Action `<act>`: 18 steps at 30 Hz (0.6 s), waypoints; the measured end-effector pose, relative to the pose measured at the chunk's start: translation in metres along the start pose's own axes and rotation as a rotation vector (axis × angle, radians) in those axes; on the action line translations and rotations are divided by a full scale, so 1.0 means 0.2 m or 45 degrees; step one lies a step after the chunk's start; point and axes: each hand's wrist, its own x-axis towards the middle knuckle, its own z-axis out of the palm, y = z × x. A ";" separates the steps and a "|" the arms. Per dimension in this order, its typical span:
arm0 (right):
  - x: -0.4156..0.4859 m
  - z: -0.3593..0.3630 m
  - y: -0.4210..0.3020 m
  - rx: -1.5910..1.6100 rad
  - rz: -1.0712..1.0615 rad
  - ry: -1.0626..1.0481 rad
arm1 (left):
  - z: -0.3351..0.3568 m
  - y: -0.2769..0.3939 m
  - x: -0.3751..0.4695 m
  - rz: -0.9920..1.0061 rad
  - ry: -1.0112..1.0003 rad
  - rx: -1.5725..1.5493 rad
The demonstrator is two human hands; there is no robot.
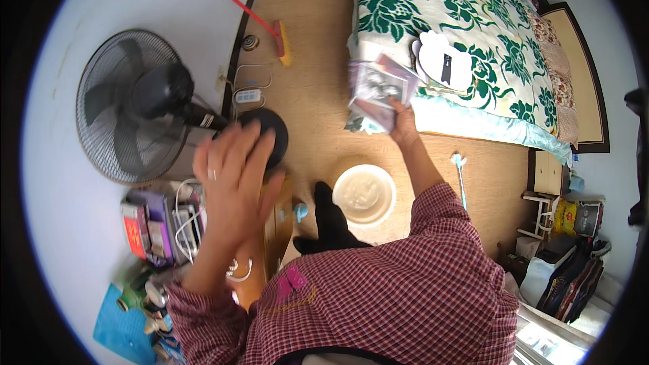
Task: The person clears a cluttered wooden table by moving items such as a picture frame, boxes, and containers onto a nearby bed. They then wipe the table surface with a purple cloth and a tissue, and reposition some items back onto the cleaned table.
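Observation:
My right hand (pixel 404 122) grips several flat printed sheets or booklets (pixel 381 86), fanned out over the corner of the bed and blurred. The top one bears a grey picture with a pale border. My left hand (pixel 236 175), with a ring on one finger, is raised on the left, its fingers a little apart and nothing in it. Behind it stands a black electric fan (pixel 134 106) on a round base (pixel 274 134), which the hand partly hides. Near the right hand, a white flower-shaped object (pixel 443 63) with a dark strip lies on the bed.
The bed (pixel 390 5) has a white cover with green flowers. A white basin (pixel 365 195) stands on the wooden floor beside my dark shoe (pixel 324 200). Against the wall are a power strip (pixel 248 96) and a red-handled broom (pixel 281 43). Boxes (pixel 147 228) and cables crowd the wooden cabinet (pixel 279 208).

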 end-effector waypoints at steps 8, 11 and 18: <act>1.20 -0.83 -0.50 0.162 -0.388 0.554 | 0.54 -0.04 -0.35 -0.454 -0.355 -0.376; 1.42 -0.93 -0.60 0.238 -0.400 0.696 | 0.68 -0.04 -0.42 -0.562 -0.431 -0.460; 1.77 -1.09 -0.56 -0.006 -0.345 0.765 | 0.85 -0.07 -0.38 -0.602 -0.541 -0.604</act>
